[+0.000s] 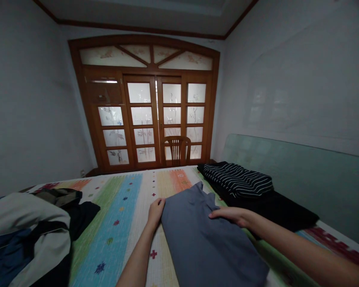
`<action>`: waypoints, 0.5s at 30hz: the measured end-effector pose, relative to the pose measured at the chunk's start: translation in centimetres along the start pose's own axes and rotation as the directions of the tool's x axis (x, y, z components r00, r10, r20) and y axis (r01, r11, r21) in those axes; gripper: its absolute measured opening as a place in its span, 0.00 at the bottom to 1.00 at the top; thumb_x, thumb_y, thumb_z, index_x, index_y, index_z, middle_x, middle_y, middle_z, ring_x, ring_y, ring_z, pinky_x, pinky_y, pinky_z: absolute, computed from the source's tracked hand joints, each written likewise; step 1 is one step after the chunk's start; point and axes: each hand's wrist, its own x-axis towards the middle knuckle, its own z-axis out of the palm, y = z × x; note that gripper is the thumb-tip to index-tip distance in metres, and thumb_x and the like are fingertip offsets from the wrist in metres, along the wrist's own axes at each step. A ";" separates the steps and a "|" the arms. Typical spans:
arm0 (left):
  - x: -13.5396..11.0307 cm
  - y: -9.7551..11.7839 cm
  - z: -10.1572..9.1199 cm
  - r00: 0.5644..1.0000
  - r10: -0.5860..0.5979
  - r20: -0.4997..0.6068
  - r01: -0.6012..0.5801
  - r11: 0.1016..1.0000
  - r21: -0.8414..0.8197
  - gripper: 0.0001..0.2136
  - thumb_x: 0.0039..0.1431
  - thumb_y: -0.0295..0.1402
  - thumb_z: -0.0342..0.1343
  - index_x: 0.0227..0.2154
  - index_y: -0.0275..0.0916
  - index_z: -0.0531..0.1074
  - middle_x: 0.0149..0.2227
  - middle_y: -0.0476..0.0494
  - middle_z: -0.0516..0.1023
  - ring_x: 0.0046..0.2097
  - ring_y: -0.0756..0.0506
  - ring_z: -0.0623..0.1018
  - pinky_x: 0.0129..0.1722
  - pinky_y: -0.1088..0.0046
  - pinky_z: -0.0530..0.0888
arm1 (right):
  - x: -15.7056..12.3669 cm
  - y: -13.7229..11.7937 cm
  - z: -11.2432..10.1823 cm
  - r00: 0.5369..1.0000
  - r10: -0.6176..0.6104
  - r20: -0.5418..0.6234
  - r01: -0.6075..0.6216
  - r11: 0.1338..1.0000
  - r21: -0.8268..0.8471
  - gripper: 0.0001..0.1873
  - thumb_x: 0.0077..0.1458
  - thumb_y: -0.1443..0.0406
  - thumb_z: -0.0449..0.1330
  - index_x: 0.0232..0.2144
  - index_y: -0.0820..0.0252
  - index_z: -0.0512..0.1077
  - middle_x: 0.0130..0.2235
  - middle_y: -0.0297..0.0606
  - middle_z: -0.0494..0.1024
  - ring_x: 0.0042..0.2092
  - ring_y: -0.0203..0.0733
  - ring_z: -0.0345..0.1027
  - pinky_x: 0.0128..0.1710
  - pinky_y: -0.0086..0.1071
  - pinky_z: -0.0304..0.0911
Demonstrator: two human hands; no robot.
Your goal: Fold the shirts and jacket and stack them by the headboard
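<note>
Grey garment (208, 239) flat on quilt, both hands on it

Left hand (156, 212): narrow, fingers curled against the garment's left edge. Pinch or plain contact: cannot tell from this view. Right hand (231, 215): open, fingers straight and together, lying across the upper right of the cloth, no grip. Neither hand lifts anything.

Garment sits mid-bed on the quilt (113, 235), long axis pointing at the far glazed doors (143, 115). Narrow peaked end faces away from the person; near end runs off toward the bottom of view. Surface mostly smooth, slight ridge near right fingertips.

Technique: flat right hand is the correct contact, since it spreads pressure and stops layers creeping. Left side wants a light hold at the edge, no dragging, as quilt texture can catch cloth. Quilt stripes make a handy reference for keeping edges square.

Around it: striped black-and-white garment (237, 179) on black cloth (275, 211), just beyond the right forearm, alongside a pale green panel (302, 179). Mixed clothes pile (26, 235) on the left, well apart from both hands. Wooden chair (176, 149) against the doors.
</note>
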 end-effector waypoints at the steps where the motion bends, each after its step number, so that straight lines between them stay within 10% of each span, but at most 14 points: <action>1: 0.0 0.1 0.0 1.000 0.000 -0.002 0.000 1.000 -0.004 0.17 0.46 0.43 0.40 0.21 0.37 0.69 0.28 0.43 0.75 0.33 0.43 0.73 0.35 0.71 0.66 | -0.1 -0.1 0.3 1.000 0.008 0.011 -0.008 1.000 0.007 0.09 0.48 0.67 0.53 0.33 0.65 0.69 0.30 0.38 0.76 0.30 0.34 0.70 0.39 0.30 0.64; 9: -0.1 0.0 -0.2 0.999 -0.031 -0.017 0.029 0.996 -0.080 0.21 0.47 0.46 0.39 0.23 0.35 0.70 0.29 0.42 0.76 0.34 0.42 0.73 0.36 0.68 0.67 | 0.8 -0.1 1.2 0.992 -0.098 0.074 0.094 0.994 0.049 0.14 0.42 0.74 0.53 0.35 0.65 0.68 0.31 0.37 0.76 0.30 0.36 0.71 0.39 0.33 0.65; 15: 0.3 -0.8 0.3 0.998 -0.070 0.000 0.069 0.984 -0.165 0.25 0.49 0.48 0.35 0.31 0.31 0.70 0.36 0.36 0.75 0.40 0.42 0.73 0.41 0.67 0.67 | -2.2 -5.2 0.7 0.984 -0.173 0.049 0.172 0.985 0.023 0.14 0.40 0.76 0.52 0.33 0.67 0.69 0.28 0.38 0.77 0.30 0.36 0.71 0.38 0.33 0.65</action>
